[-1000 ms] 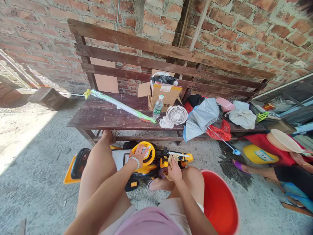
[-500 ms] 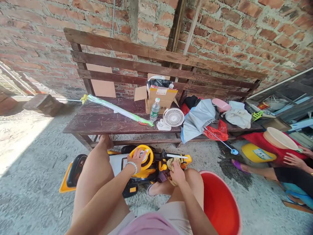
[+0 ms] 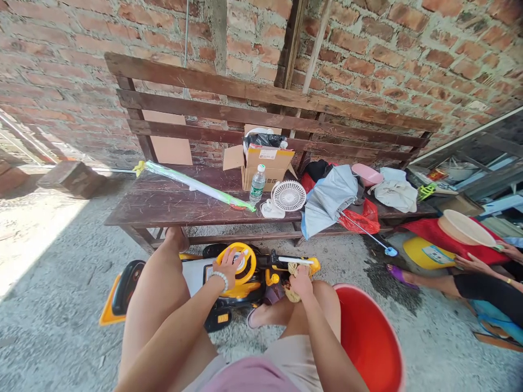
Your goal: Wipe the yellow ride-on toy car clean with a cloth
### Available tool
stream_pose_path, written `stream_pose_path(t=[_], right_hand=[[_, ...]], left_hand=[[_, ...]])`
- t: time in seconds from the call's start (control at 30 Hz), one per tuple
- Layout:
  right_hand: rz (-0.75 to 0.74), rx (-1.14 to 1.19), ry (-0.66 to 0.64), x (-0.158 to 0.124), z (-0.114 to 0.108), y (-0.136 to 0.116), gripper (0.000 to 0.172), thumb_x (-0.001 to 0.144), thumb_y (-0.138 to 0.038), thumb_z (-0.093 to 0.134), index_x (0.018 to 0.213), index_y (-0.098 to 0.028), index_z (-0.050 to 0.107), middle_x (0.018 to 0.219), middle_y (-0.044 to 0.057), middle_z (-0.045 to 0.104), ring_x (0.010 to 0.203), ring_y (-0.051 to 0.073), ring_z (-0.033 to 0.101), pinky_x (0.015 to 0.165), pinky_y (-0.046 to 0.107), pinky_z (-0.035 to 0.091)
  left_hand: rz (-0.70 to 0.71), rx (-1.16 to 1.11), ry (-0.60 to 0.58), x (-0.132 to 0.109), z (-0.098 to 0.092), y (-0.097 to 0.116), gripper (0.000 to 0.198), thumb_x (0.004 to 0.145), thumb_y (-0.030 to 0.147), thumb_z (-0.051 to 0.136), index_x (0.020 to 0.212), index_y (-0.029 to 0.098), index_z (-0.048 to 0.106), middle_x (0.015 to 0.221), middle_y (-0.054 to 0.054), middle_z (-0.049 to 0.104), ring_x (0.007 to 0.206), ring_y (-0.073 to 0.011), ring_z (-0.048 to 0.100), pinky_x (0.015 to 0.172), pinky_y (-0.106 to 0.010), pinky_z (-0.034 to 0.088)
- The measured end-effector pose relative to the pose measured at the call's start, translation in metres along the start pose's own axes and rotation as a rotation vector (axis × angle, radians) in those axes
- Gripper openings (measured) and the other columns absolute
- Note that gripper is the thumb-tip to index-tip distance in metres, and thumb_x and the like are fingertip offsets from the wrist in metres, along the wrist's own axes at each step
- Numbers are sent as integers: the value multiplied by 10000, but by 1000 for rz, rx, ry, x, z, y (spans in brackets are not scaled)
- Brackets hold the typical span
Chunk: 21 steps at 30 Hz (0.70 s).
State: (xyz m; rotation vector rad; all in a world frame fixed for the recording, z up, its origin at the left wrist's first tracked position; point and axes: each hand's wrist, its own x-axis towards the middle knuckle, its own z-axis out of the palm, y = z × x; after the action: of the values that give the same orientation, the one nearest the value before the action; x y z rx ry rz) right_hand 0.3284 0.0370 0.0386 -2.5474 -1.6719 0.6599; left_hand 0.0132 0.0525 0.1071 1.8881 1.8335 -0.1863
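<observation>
Right hand point(image 3: 301, 281) closed on crumpled tan cloth point(image 3: 292, 296); left hand point(image 3: 227, 268) spread over yellow plastic steering wheel point(image 3: 253, 264).
Wiping seems underway; steadiness is needed next.

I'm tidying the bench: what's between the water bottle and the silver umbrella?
In the head view, the white fan stands between the water bottle and the silver umbrella; the cardboard box sits farther back.
</observation>
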Motion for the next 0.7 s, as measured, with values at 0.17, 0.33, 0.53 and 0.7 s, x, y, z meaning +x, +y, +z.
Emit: stream_pose_path(t=[0.17,0.33,0.53,0.7], right_hand=[[-349,38,-34,-24,23,-10,318,795,-103,599,1072,-251,549,1439,127,560,1133,247,655,929,352,511],[-476,296,-92,-42,20,-1,224,737,-153,552,910,-274,475,1172,38,642,958,203,643,864,311,520],[-307,542,101,-12,-54,24,258,769,-366,591,998,-248,602,924,29,692,853,230,649,823,342,566],[-295,888,291,33,-133,18,719,777,-529,722,1412,-200,644,1260,127,767,1070,273,722,900,383,605]], left_hand=[[1,10,49,-6,1,5,905,776,539,753,1602,553,383,1789,40,364,1684,-470,159,1216,-696,333],[-44,-38,-62,0,-7,7,982,761,640,732,1646,538,318,1804,37,347,1694,-502,62,1235,-726,289],[23,-87,-112,9,1,-2,1068,739,683,722,1677,584,219,1843,98,237,1703,-495,-32,1265,-727,245],[17,18,-200,19,12,-6,1129,745,546,754,1733,507,207,1878,48,90,1712,-460,-66,1282,-741,229]])
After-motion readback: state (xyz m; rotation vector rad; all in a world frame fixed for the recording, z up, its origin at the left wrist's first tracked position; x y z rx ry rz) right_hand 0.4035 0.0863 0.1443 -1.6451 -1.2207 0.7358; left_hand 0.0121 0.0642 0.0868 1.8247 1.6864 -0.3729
